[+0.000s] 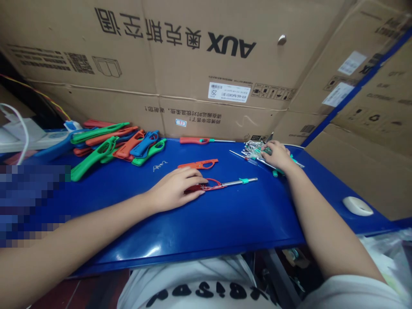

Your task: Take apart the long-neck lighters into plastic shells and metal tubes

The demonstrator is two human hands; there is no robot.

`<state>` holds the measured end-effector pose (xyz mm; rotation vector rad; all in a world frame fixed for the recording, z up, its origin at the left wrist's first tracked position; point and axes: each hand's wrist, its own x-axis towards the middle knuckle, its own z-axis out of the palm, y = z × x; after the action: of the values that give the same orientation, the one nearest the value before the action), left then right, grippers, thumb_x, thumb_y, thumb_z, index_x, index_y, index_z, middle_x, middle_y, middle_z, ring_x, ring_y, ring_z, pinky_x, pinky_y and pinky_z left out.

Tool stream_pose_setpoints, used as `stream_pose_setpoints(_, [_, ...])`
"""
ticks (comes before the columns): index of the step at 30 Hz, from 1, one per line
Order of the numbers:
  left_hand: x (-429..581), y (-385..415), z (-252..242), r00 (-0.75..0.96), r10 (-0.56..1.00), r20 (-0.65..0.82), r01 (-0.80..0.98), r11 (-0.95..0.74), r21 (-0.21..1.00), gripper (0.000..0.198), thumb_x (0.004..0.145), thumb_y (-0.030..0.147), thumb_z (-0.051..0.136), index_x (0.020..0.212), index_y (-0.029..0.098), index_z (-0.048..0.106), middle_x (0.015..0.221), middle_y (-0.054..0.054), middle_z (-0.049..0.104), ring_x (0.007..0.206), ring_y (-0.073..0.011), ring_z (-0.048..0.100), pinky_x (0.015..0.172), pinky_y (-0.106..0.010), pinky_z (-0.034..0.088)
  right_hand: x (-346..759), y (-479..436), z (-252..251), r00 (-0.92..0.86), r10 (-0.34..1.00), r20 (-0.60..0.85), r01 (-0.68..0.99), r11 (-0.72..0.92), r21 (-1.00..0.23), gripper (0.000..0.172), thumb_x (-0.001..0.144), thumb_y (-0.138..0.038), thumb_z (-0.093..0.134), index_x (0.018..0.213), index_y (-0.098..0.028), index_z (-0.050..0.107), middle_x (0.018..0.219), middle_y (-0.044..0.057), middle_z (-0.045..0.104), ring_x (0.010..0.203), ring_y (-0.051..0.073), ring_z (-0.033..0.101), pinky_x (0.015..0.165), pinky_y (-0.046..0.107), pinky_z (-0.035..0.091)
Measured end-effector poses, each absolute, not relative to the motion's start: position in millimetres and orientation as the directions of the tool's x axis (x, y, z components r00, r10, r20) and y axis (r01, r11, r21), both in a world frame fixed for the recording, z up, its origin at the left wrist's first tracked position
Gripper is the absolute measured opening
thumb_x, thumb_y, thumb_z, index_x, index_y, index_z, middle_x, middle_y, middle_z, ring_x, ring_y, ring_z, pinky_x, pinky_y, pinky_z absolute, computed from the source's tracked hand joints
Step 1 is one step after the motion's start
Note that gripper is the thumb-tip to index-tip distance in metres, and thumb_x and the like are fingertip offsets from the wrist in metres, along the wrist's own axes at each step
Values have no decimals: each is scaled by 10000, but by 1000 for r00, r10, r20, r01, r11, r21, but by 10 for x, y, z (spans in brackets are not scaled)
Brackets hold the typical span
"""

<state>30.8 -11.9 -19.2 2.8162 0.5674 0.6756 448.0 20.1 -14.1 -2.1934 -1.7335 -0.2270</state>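
Observation:
My left hand [180, 186] rests on the table with its fingers closed over a red gas lighter body [215, 184]. A metal tube [240, 182] with a green collar sticks out of that body to the right. Just beyond lies an orange lighter shell [199, 164]. My right hand [277, 154] is at a pile of metal and green lighter parts [252, 150], fingers curled down into it; what they hold is partly hidden. A screwdriver [246, 159] with a clear handle lies at the pile's left edge.
At the left is a heap of green, orange and blue lighter shells [109, 141]. A red lighter [206, 140] lies along the cardboard [180, 86] at the back. Small wires [160, 165] lie nearby. A white oval object [357, 206] sits at right, a power strip [48, 139] at left.

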Motion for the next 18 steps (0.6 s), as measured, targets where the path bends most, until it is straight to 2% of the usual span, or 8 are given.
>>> stream_pose_setpoints(4, [306, -115, -201, 826, 409, 388, 324, -908, 267, 288, 1001, 349, 561, 1241, 231, 671, 1212, -82, 681, 1128, -228, 652, 959, -362, 530, 4514, 176, -104, 262, 906, 332, 964, -226, -143, 278, 847, -336, 542, 993, -244, 759, 1376, 142, 592, 1291, 406, 503, 1070, 710, 343])
stream_pose_setpoints(7, [303, -116, -203, 826, 405, 391, 319, -909, 267, 283, 1002, 341, 558, 1234, 227, 671, 1207, -79, 682, 1116, -222, 657, 952, -355, 532, 4553, 145, -91, 251, 931, 264, 968, -236, -89, 352, 845, -281, 519, 1099, -278, 763, 1434, 125, 568, 1348, 427, 451, 1069, 776, 284])
stream_pose_setpoints(9, [304, -116, -199, 826, 407, 389, 322, -909, 267, 281, 1002, 342, 555, 1230, 228, 674, 1203, -80, 683, 1106, -222, 661, 941, -350, 534, 4565, 137, -92, 240, 943, 232, 971, -230, -72, 367, 834, -275, 529, 1125, -298, 751, 1416, 120, 585, 1330, 430, 465, 1051, 788, 296])
stream_pose_setpoints(13, [307, -111, -197, 828, 411, 381, 323, -906, 275, 293, 1006, 349, 548, 1248, 233, 667, 1212, -82, 680, 1121, -223, 654, 954, -355, 529, 4547, 153, -85, 243, 934, 262, 970, -228, -87, 276, 817, -291, 554, 1025, -251, 731, 1306, 148, 634, 1230, 408, 547, 1038, 729, 368])
stream_pose_setpoints(18, [305, -111, -200, 831, 411, 376, 329, -906, 266, 294, 1005, 344, 547, 1251, 242, 671, 1214, -84, 680, 1130, -230, 652, 946, -358, 530, 4518, 148, -38, 250, 902, 352, 967, -212, -144, 146, 789, -313, 596, 878, -231, 678, 1209, 150, 653, 1158, 374, 586, 997, 613, 443])
